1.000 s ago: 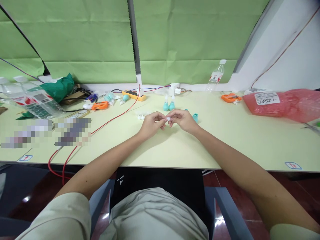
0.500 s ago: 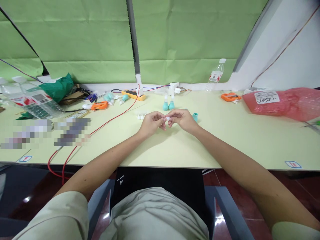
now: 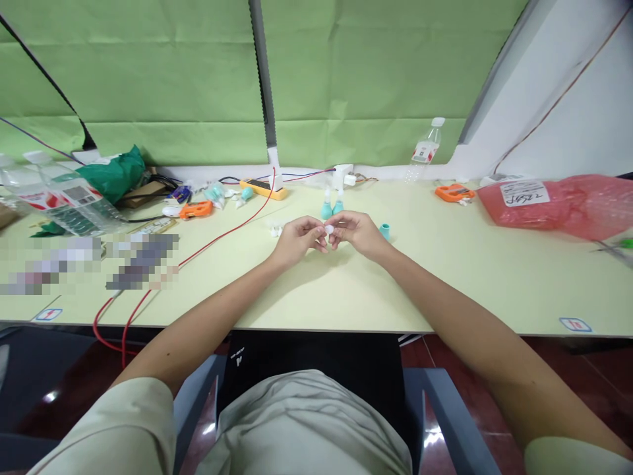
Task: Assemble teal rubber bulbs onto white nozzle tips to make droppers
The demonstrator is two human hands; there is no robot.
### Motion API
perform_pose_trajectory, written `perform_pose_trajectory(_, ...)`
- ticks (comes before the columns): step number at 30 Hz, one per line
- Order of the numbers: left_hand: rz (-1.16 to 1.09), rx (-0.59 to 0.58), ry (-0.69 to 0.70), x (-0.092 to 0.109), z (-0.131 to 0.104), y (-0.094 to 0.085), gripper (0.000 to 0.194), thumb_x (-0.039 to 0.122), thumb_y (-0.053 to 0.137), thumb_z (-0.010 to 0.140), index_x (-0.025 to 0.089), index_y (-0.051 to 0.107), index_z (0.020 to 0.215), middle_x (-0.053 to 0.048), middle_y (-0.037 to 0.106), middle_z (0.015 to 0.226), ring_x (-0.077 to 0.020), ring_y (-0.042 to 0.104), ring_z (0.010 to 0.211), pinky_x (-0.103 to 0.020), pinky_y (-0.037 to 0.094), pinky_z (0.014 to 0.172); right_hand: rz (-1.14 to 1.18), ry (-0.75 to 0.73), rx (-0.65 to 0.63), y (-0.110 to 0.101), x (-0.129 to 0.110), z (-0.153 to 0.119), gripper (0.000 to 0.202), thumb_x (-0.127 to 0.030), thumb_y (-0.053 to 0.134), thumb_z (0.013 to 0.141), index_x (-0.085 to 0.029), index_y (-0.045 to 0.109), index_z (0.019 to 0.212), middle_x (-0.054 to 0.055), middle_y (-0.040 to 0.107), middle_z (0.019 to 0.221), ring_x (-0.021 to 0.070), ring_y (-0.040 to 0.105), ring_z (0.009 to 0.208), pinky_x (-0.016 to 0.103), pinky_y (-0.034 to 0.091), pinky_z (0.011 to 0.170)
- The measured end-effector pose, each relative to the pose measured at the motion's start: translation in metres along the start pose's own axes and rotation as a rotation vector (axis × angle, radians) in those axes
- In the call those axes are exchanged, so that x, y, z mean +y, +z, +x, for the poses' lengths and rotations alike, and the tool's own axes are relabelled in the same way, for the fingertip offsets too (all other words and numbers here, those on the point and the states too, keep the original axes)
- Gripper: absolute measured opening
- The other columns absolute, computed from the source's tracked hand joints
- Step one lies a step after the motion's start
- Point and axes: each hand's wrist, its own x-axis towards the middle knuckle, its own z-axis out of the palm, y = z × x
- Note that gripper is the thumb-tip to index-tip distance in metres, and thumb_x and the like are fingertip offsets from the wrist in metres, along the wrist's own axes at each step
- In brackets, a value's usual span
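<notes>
A small white piece (image 3: 329,229) is pinched between the fingertips of both hands above the table. My left hand (image 3: 299,240) holds it from the left, and my right hand (image 3: 357,233) from the right. Just behind the hands stand two teal bulbs with white tips, a left one (image 3: 326,209) and a right one (image 3: 338,206). Beside my right hand is a teal cup-like part (image 3: 384,231). Small white parts (image 3: 275,231) lie left of my left hand.
Clear bottles (image 3: 74,198) and a green bag (image 3: 116,173) are at the left. A yellow power strip (image 3: 264,189) lies at the back. On the right are an orange tool (image 3: 453,192), a bottle (image 3: 426,150) and a red bag (image 3: 554,206). A red cable (image 3: 225,233) crosses the table's left side.
Both hands have shifted slightly, and the white piece between them has turned, showing a rounder face. Both keep their grip on it.
</notes>
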Motion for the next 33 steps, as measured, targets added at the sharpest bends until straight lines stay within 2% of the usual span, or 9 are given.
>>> perform_pose_trajectory(5, 0.228, 0.003, 0.098, -0.006, -0.001, -0.005, 0.037, 0.04, 0.078, 0.08, 0.017, 0.062, 0.104, -0.002, 0.064, 0.086, -0.0128, 0.064, 0.074, -0.027, 0.061, 0.061, -0.059, 0.038, -0.009, -0.003, 0.013, 0.003, 0.036, -0.041, 0.087, 0.07, -0.02, 0.069, 0.092, 0.003, 0.073, 0.08, 0.0191, 0.07, 0.074, 0.035, 0.06, 0.068)
perform_pose_trajectory(9, 0.485, -0.065, 0.124, -0.012, -0.001, -0.012, 0.02, 0.033, 0.069, 0.084, 0.017, 0.068, 0.097, -0.004, 0.061, 0.089, -0.0116, 0.06, 0.069, -0.024, 0.055, 0.056, -0.221, 0.053, -0.025, -0.001, 0.025, 0.0, 0.021, -0.031, 0.079, 0.075, -0.02, 0.068, 0.09, 0.003, 0.077, 0.087, 0.0201, 0.072, 0.087, 0.033, 0.054, 0.082)
perform_pose_trajectory(14, 0.68, -0.154, 0.137, -0.01, 0.0, -0.023, 0.014, 0.024, 0.063, 0.081, 0.019, 0.066, 0.094, -0.004, 0.064, 0.095, -0.0154, 0.063, 0.083, -0.025, 0.053, 0.066, -0.413, 0.039, -0.038, 0.001, 0.031, -0.002, 0.014, -0.028, 0.068, 0.081, -0.019, 0.071, 0.092, 0.004, 0.076, 0.088, 0.02, 0.07, 0.085, 0.032, 0.051, 0.079)
perform_pose_trajectory(16, 0.725, -0.198, 0.106, -0.007, -0.001, -0.025, 0.021, 0.023, 0.061, 0.081, 0.02, 0.064, 0.101, -0.003, 0.065, 0.093, -0.0153, 0.062, 0.081, -0.027, 0.052, 0.069, -0.526, 0.001, -0.003, -0.002, 0.027, -0.002, 0.013, -0.024, 0.065, 0.082, -0.019, 0.072, 0.091, 0.005, 0.076, 0.087, 0.0201, 0.069, 0.084, 0.034, 0.051, 0.08)
perform_pose_trajectory(19, 0.852, -0.269, 0.106, -0.003, -0.003, -0.027, 0.032, 0.021, 0.059, 0.08, 0.022, 0.064, 0.112, -0.003, 0.066, 0.093, -0.0171, 0.061, 0.078, -0.03, 0.05, 0.072, -0.658, -0.135, 0.114, -0.015, 0.012, -0.002, 0.012, -0.022, 0.062, 0.083, -0.02, 0.073, 0.088, 0.004, 0.075, 0.085, 0.0198, 0.067, 0.079, 0.035, 0.051, 0.079)
perform_pose_trajectory(25, 1.106, -0.367, 0.115, -0.002, -0.004, -0.032, 0.022, 0.022, 0.057, 0.079, 0.023, 0.067, 0.099, -0.005, 0.067, 0.086, -0.0219, 0.06, 0.075, -0.033, 0.043, 0.067, -0.575, -0.282, 0.542, -0.064, -0.018, -0.001, 0.013, -0.026, 0.059, 0.085, -0.02, 0.07, 0.086, 0.003, 0.067, 0.073, 0.0193, 0.065, 0.071, 0.033, 0.052, 0.067)
perform_pose_trajectory(27, 1.137, -0.38, 0.128, -0.002, -0.005, -0.033, 0.023, 0.023, 0.056, 0.08, 0.023, 0.068, 0.101, -0.006, 0.068, 0.093, -0.0228, 0.061, 0.078, -0.034, 0.044, 0.068, -0.622, -0.242, 0.501, -0.076, -0.02, -0.001, 0.013, -0.026, 0.06, 0.082, -0.019, 0.07, 0.083, 0.004, 0.066, 0.072, 0.0194, 0.064, 0.07, 0.033, 0.05, 0.066)
perform_pose_trajectory(30, 1.136, -0.397, 0.145, -0.002, -0.005, -0.033, 0.026, 0.027, 0.057, 0.084, 0.022, 0.068, 0.106, -0.008, 0.068, 0.101, -0.0227, 0.062, 0.08, -0.035, 0.045, 0.071, -0.772, -0.196, 0.277, -0.084, -0.023, -0.003, 0.013, -0.025, 0.06, 0.08, -0.018, 0.071, 0.08, 0.004, 0.069, 0.076, 0.0189, 0.062, 0.07, 0.033, 0.047, 0.065)
perform_pose_trajectory(33, 1.124, -0.341, 0.141, -0.005, -0.005, -0.031, 0.028, 0.038, 0.055, 0.092, 0.021, 0.068, 0.109, -0.009, 0.066, 0.098, -0.0226, 0.062, 0.081, -0.035, 0.046, 0.073, -1.06, -0.169, 0.09, -0.083, -0.03, -0.006, 0.011, -0.025, 0.062, 0.079, -0.019, 0.071, 0.08, 0.005, 0.071, 0.085, 0.0191, 0.061, 0.075, 0.033, 0.045, 0.069)
